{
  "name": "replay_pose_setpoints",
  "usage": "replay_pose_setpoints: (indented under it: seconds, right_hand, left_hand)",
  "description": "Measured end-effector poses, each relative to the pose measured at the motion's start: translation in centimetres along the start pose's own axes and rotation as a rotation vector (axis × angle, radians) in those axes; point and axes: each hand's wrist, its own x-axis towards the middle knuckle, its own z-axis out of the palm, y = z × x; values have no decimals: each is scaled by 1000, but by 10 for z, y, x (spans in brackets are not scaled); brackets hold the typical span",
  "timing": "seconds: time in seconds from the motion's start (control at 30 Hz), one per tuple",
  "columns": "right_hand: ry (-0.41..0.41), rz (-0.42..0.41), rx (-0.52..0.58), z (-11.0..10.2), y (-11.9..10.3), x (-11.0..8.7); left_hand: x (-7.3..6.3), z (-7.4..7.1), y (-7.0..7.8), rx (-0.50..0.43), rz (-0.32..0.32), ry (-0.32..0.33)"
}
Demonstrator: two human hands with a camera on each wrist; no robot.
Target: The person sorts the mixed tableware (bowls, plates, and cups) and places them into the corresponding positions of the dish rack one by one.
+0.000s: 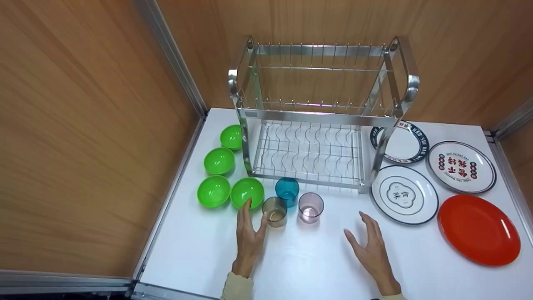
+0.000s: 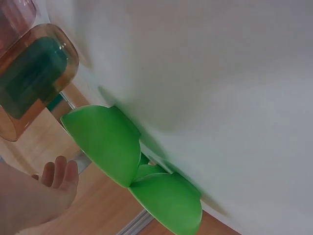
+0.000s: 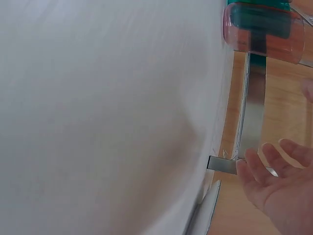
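Observation:
My left hand (image 1: 249,241) hovers with fingers spread, its fingertips at the near edge of a green bowl (image 1: 247,192) and its thumb beside the brown glass (image 1: 275,211). It holds nothing; in the left wrist view the hand (image 2: 54,191) is apart from the green bowls (image 2: 105,142). Over the white table, my right hand (image 1: 372,250) is also empty, thumb and fingers apart, left of the red plate (image 1: 479,230) and below a white plate with a dark rim line (image 1: 404,195). A blue glass (image 1: 287,191) and a pink glass (image 1: 310,207) stand between the hands.
A two-tier metal dish rack (image 1: 318,114) stands at the back. More green bowls (image 1: 219,161) line its left side. To its right lie a black-rimmed plate (image 1: 399,142) and a plate with red lettering (image 1: 461,166). Wooden walls (image 1: 104,137) enclose the white table (image 1: 300,266).

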Motion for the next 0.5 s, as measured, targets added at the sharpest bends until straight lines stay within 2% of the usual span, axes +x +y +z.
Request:
replay_pose_setpoints:
  seconds: [0.13, 0.5]
  right_hand:
    - [-2, 10, 3, 3, -1, -1]
    - [-14, 25, 11, 13, -6, -4]
  left_hand:
    - [0, 5, 2, 27, 26, -10]
    - [-7, 25, 3, 9, 23, -72]
